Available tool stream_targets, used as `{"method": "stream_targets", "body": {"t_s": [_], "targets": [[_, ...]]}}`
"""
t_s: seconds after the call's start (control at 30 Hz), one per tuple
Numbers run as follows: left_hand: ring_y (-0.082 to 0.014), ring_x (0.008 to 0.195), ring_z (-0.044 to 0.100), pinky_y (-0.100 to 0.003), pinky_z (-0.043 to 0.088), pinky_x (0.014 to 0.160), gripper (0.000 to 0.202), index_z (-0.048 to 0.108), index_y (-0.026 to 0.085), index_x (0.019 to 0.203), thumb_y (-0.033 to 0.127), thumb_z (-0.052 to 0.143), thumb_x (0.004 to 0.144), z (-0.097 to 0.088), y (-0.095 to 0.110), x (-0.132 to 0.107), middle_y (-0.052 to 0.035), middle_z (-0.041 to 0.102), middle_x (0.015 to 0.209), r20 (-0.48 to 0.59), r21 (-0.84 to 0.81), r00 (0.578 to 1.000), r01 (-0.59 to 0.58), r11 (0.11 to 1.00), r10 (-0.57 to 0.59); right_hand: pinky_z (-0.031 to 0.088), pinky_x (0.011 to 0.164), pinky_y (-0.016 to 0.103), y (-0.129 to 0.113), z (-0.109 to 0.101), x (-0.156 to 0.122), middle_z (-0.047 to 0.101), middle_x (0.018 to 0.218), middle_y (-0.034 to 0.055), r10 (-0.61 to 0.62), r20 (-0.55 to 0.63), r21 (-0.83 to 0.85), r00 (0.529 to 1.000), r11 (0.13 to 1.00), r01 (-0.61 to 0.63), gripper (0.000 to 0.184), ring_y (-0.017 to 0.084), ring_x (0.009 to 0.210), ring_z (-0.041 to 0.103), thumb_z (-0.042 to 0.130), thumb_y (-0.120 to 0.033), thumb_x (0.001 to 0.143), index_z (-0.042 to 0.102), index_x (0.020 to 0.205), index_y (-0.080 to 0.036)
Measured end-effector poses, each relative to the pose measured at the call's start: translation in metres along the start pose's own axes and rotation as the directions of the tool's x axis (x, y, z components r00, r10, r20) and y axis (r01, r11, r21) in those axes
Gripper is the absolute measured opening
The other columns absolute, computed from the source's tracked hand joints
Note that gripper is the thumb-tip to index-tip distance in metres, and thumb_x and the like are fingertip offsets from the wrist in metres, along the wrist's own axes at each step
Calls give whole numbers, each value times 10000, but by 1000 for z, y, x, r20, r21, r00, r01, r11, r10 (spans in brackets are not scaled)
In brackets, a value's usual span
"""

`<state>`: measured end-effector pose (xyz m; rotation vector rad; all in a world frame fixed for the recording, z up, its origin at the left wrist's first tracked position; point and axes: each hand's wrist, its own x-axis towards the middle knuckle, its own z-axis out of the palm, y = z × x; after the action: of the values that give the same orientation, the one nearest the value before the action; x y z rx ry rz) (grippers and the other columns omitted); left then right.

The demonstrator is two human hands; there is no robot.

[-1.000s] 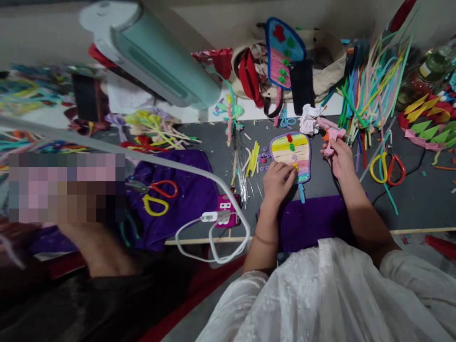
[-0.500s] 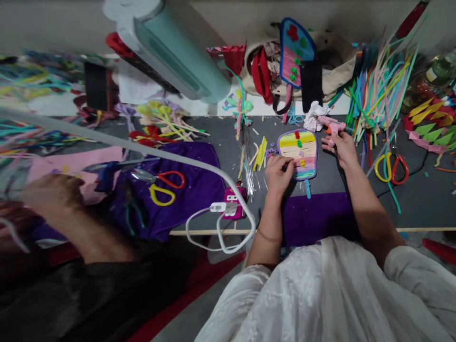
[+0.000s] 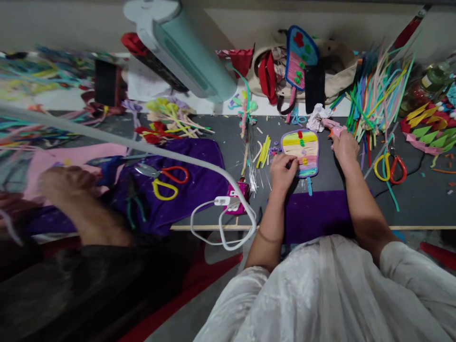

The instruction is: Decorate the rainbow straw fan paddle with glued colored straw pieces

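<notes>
A striped pastel paddle-shaped craft piece (image 3: 302, 147) lies flat on the grey table (image 3: 409, 204), with small red and green dots glued down its middle. My left hand (image 3: 283, 171) rests on its lower left edge, fingers curled and pinched against it. My right hand (image 3: 344, 147) sits just to the right of the piece, closed round the handle of a pink glue gun (image 3: 333, 127) whose nozzle points up-left toward a crumpled white tissue (image 3: 318, 118). A strip of purple cloth (image 3: 313, 216) lies under my forearms.
Another person's arm (image 3: 71, 199) reaches over purple cloth with red-and-yellow scissors (image 3: 164, 180) at left. A white cable (image 3: 221, 223) and pink power strip (image 3: 239, 197) lie centre. Coloured pipe cleaners (image 3: 377, 95), a second pair of scissors (image 3: 390, 166) and a finished paddle (image 3: 297, 57) crowd the back and right.
My right hand with the glue gun has drawn slightly up and right, away from the craft piece. The other person's arm has shifted at left. The camera has panned a little.
</notes>
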<state>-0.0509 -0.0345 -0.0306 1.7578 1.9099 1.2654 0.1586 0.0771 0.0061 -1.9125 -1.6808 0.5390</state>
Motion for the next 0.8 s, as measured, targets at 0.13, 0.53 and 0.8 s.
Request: {"method": "stream_targets", "body": {"t_s": [0.13, 0.53, 0.8], "targets": [[-207, 846, 614, -386, 473, 912, 120, 732, 235, 811, 257, 663, 907, -1, 1, 0, -20, 689, 788, 11, 1, 1000, 21, 1000, -21, 435, 1000, 500, 7, -2, -4, 668, 1134, 227, -102, -29, -55, 994, 993, 101, 219, 349, 1125, 608, 587, -284, 959, 662, 1086, -122], [-217, 829, 572, -364, 457, 799, 80, 715, 219, 820, 237, 684, 892, -3, 5, -2, -30, 691, 805, 79, 7, 997, 24, 1000, -24, 472, 812, 354, -8, 6, -77, 709, 923, 81, -555, 56, 59, 830, 832, 552, 200, 235, 905, 629, 556, -288, 1000, 730, 928, -221], [-218, 849, 583, -371, 460, 798, 97, 704, 227, 827, 243, 667, 915, -5, 11, -3, -29, 698, 809, 109, 14, 994, 15, 1000, -16, 516, 805, 352, -6, 9, -82, 711, 917, 77, -619, 89, 82, 781, 786, 613, 254, 225, 900, 654, 551, -295, 1012, 788, 1087, -247]]}}
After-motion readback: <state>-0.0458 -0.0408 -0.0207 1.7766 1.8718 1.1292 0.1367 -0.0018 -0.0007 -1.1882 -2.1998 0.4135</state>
